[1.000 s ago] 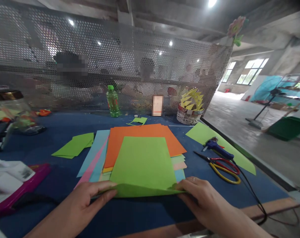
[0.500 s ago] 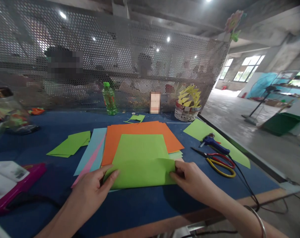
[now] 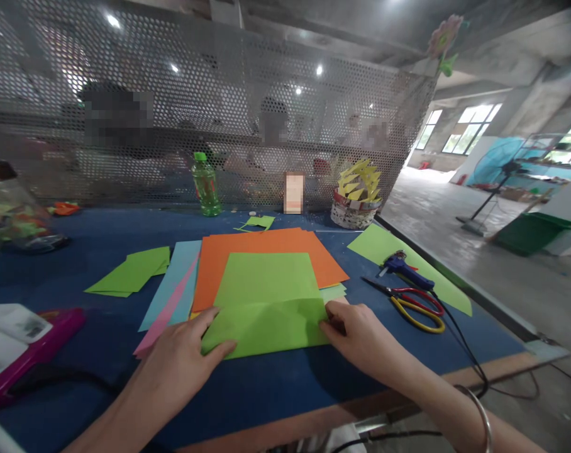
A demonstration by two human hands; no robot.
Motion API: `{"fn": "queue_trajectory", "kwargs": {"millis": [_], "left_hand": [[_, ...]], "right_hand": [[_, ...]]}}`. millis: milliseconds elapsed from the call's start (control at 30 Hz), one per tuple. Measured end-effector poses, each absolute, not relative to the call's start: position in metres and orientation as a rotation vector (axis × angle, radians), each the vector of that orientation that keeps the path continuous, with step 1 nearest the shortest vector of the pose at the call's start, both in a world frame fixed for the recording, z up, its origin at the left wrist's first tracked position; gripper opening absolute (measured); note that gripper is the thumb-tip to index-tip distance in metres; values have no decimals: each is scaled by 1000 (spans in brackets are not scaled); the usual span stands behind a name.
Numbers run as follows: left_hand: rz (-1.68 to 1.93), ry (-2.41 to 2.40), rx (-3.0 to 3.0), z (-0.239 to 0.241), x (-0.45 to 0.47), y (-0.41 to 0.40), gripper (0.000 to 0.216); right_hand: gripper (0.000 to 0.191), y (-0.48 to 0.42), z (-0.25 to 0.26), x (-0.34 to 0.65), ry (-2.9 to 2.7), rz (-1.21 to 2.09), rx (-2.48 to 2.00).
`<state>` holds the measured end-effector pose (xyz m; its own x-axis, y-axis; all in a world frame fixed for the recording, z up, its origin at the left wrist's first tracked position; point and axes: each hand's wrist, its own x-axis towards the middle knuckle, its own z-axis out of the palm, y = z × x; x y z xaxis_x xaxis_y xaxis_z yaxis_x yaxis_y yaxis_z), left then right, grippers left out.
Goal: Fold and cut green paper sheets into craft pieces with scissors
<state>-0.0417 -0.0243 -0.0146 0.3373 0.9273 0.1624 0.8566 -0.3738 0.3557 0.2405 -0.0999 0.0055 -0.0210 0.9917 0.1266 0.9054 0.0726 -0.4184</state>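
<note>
A sheet of green paper [image 3: 269, 277] lies over a stack of orange paper [image 3: 323, 258], its near part bent up and over toward the far side. My left hand [image 3: 191, 352] grips the left end of the bent part, thumb on the near side and fingers behind. At the right end, my right hand [image 3: 354, 330] pinches the same sheet between thumb and curled fingers. Blue paper [image 3: 172, 277] and a pink strip [image 3: 172, 305] stick out beside the stack, near my left hand. Scissors [image 3: 415, 308] with red and yellow handles lie right of my right hand.
A blue glue gun [image 3: 408, 270] rests on green paper [image 3: 441, 283] at the right. Smaller green sheets [image 3: 129, 270] lie left. Behind stand a green bottle [image 3: 205, 185], a basket [image 3: 354, 211] and a perforated metal screen [image 3: 248, 82]. A magenta-edged object [image 3: 63, 333] is at the near left.
My left hand has slid slightly right and its thumb reaches farther over the paper's bent edge. My right hand still pinches the right end. The view has shifted slightly.
</note>
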Motion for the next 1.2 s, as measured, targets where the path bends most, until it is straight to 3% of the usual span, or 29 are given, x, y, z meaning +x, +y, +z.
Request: {"fn": "queue_trajectory", "kwargs": {"millis": [167,267,333,500,767,900,1200], "left_hand": [[656,1244,2901,-11,-29,-36,64],[462,544,3072,-12,-14,-46,80],[335,365,3024,-14,-5,-51,79],[320,468,2928,-17,3,-53,64],[272,507,2976,-24,5,-52,68],[269,501,3040,-25,4,-52,69],[336,408,3231,-23,0,-52,69]], "right_hand": [[27,-98,8,239,-1984,316,-1878],[27,-96,9,241,-1996,323,-1862],[28,-95,9,241,-2000,331,-1851],[29,-93,9,241,-1988,350,-1827],[28,-87,10,249,-1954,528,-1811],[8,-86,13,260,-1937,683,-1782],[53,-92,9,258,-1884,625,-1756]]}}
